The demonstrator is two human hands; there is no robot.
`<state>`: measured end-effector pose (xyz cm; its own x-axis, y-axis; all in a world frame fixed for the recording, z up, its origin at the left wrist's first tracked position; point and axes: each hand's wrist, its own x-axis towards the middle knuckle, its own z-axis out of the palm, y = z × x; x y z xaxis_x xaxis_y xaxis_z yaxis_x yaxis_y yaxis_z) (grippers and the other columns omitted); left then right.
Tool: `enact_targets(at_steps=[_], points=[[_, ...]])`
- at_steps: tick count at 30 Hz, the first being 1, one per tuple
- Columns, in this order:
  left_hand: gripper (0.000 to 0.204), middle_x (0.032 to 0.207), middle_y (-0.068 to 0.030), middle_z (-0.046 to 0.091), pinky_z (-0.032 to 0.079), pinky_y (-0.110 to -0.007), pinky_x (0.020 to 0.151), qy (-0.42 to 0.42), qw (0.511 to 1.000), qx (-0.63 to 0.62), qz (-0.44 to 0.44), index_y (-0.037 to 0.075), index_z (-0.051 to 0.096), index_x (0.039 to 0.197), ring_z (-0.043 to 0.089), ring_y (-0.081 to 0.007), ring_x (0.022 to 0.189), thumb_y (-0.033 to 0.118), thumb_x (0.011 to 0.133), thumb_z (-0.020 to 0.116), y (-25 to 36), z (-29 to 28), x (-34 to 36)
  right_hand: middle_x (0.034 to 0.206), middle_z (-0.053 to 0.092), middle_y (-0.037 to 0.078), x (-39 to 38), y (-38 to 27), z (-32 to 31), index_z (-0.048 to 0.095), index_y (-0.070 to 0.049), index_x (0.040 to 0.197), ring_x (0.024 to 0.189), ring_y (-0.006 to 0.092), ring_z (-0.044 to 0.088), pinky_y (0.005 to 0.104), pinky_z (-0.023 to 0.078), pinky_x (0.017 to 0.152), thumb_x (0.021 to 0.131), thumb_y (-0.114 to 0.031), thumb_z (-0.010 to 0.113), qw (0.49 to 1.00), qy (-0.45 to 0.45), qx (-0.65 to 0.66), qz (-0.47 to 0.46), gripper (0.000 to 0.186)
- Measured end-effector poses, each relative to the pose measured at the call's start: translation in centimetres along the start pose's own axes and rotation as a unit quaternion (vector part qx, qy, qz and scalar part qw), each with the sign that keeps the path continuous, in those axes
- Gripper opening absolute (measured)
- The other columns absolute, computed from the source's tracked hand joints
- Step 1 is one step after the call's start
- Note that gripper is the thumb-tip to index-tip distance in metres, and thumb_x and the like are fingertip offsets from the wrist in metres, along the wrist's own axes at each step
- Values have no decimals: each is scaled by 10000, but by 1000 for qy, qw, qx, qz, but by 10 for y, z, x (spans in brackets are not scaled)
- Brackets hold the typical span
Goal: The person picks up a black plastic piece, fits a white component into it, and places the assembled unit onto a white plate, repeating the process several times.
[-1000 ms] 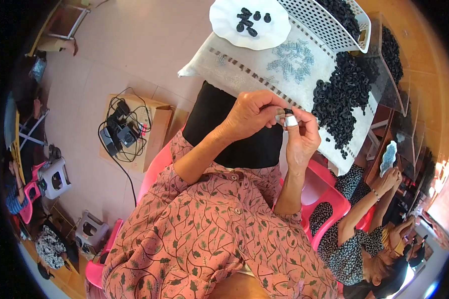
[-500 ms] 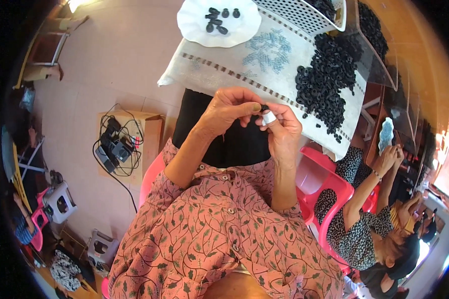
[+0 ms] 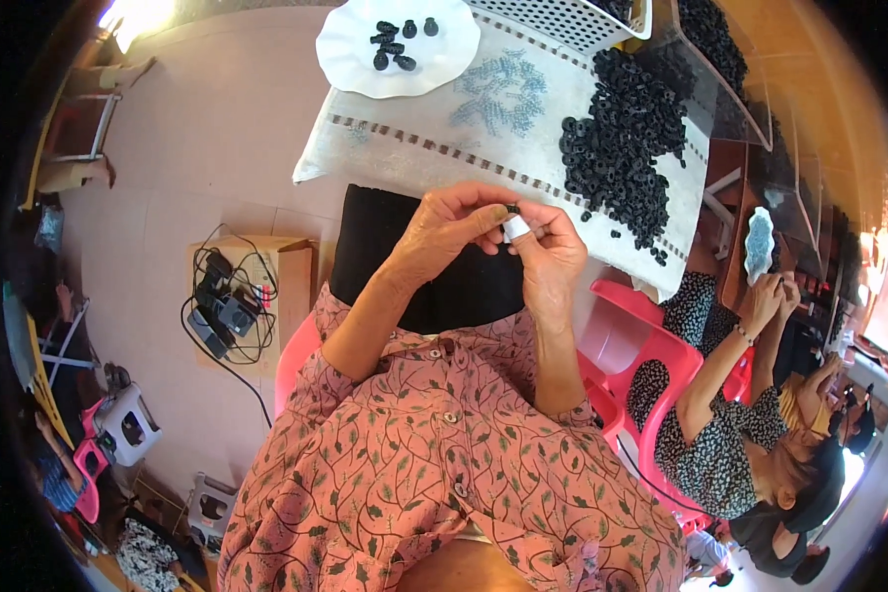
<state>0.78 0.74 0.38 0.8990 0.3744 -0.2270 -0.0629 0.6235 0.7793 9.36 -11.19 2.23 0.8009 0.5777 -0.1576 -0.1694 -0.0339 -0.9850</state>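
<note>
Above my lap, my left hand [image 3: 446, 229] and my right hand [image 3: 551, 264] meet fingertip to fingertip. Pinched between them is a small black part [image 3: 512, 209], mostly covered by the fingers. A white wrap [image 3: 517, 228] circles a digit of my right hand. Beyond the hands, a loose pile of small black ring-shaped pieces [image 3: 622, 148] spreads over the right side of the cloth-covered table [image 3: 414, 158]. On the left of the table a white scalloped plate [image 3: 343, 57] holds several black knob-like parts [image 3: 405, 62].
A white perforated basket [image 3: 562, 25] stands at the table's far edge, beside a clear panel [image 3: 735, 89]. On the floor to the left sits a cardboard box [image 3: 291, 296] with tangled black cables and adapters [image 3: 232, 306]. A pink chair [image 3: 661, 375] and a seated co-worker [image 3: 715, 424] are at right.
The table, plate and pile have shifted a little left and up in the picture as the view moved. My hands still pinch the black part, now more hidden by the fingers.
</note>
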Motion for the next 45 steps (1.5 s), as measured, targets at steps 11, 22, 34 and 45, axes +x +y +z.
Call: enact_targets(at_steps=[11,22,34,45], points=[[191,842,-70,654,547,-244,637,0,999,-48,-20,-24,638,1052,624,-111,697,87,902,601,-5,0,1,836,605,17,-3,-16,-22,618,-5,957,742,69,547,206,451,641,831,2,652,989,42,-133,-49,131],[125,1050,-190,622,594,-324,727,42,988,-147,-5,-83,614,963,675,-272,867,-2,871,593,-1,8,0,930,590,126,22,-10,-63,647,-48,934,816,319,609,398,493,707,744,49,561,776,126,-573,-231,230],[182,1032,-112,645,522,-233,759,-29,977,-209,11,-26,615,1058,629,-147,895,62,901,591,-6,2,2,879,590,143,24,-16,-70,612,-24,885,777,335,594,409,484,681,767,17,611,803,84,-551,-210,124],[241,967,-98,653,524,-237,687,-27,968,-251,-1,-34,602,1115,622,-126,815,97,913,583,-8,-3,1,805,606,15,8,-24,-43,617,0,932,641,64,528,206,431,554,842,12,625,986,39,-160,18,91]])
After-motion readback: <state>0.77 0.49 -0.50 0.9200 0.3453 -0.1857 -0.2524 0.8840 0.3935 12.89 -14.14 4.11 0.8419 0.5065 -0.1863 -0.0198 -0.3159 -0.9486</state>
